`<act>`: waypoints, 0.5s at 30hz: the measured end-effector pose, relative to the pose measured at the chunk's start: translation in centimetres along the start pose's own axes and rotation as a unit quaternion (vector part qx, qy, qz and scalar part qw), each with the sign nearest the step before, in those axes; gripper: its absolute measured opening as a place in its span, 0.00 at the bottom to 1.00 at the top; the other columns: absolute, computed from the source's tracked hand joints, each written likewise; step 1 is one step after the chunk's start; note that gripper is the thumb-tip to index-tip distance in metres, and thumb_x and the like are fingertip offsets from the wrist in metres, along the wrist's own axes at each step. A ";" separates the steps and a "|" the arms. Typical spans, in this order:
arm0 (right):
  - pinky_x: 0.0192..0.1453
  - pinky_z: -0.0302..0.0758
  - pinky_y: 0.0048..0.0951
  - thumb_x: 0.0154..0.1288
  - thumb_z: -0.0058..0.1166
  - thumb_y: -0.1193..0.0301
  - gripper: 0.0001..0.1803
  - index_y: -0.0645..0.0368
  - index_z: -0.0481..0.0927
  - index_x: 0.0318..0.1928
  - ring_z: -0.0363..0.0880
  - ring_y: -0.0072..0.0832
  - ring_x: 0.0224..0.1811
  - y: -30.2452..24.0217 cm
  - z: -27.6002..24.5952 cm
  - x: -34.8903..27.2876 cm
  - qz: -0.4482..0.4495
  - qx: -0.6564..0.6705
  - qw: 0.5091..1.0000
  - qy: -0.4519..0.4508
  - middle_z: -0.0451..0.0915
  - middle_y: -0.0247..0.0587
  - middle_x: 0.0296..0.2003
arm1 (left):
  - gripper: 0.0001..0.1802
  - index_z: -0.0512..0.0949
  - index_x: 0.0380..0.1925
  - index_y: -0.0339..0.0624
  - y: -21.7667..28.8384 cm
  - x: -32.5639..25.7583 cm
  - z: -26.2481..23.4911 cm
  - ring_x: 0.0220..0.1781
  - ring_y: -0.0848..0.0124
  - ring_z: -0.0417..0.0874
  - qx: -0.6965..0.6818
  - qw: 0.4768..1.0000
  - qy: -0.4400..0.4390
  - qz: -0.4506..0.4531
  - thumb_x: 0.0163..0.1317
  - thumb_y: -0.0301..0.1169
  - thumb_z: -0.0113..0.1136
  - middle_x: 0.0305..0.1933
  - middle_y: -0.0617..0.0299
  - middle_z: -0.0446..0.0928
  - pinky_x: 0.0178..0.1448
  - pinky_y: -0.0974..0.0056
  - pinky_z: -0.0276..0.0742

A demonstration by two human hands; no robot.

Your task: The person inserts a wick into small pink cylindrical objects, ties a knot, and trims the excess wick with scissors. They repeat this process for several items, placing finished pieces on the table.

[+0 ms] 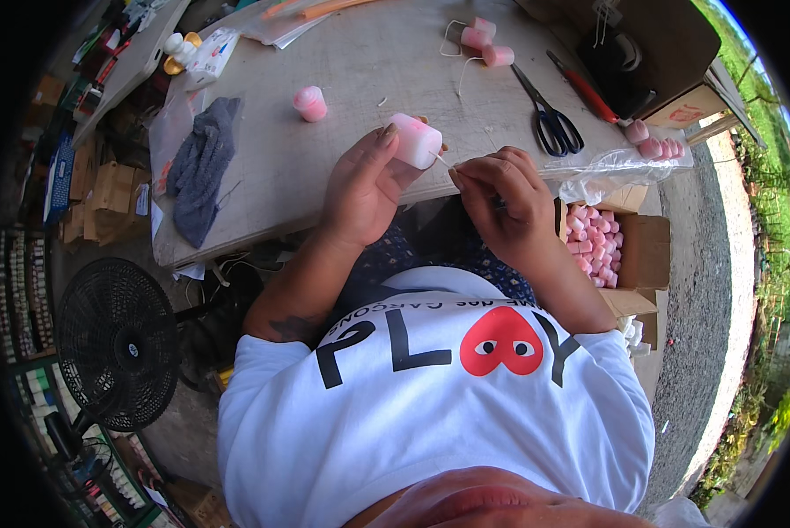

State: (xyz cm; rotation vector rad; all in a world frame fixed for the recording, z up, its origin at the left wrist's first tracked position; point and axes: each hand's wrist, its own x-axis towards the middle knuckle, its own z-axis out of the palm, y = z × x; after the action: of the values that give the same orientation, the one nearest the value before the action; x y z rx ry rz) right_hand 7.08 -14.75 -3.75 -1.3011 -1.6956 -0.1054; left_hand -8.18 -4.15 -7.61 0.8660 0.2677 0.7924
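A short pink-and-white candle (417, 143) is gripped in my left hand (360, 192), just above the near edge of the table. From its end facing right comes a thin white wick (442, 160), pinched between the fingertips of my right hand (506, 195). Another pink candle (309, 103) stands on the table, to the left of and beyond my left hand. Farther back lie a few small pink candles (498, 56) with long, loose white wicks.
Black-handled scissors (557, 130) and a red-handled tool (592, 95) lie right on the table. An open cardboard box (650, 251) of many pink candles stands below its right edge. A grey cloth (203, 167) drapes at the left; a black fan (117, 343) stands lower left.
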 end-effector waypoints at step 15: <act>0.43 0.72 0.33 0.52 0.60 0.83 0.12 0.59 0.77 0.37 0.78 0.37 0.34 1.2 0.6 -0.7 0.022 -0.013 0.999 0.021 0.79 0.39 0.32 | 0.21 0.70 0.55 0.35 -0.2 -0.2 0.6 0.55 0.73 0.74 -0.005 1.000 0.015 0.020 0.65 0.31 0.59 0.52 0.61 0.74 0.61 0.66 0.68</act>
State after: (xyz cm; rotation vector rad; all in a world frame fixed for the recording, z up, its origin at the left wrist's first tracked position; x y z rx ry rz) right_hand 7.63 -14.36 -5.10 -1.3447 -1.6338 -0.1293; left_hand -7.91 -4.76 -7.39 0.8527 0.2733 0.8439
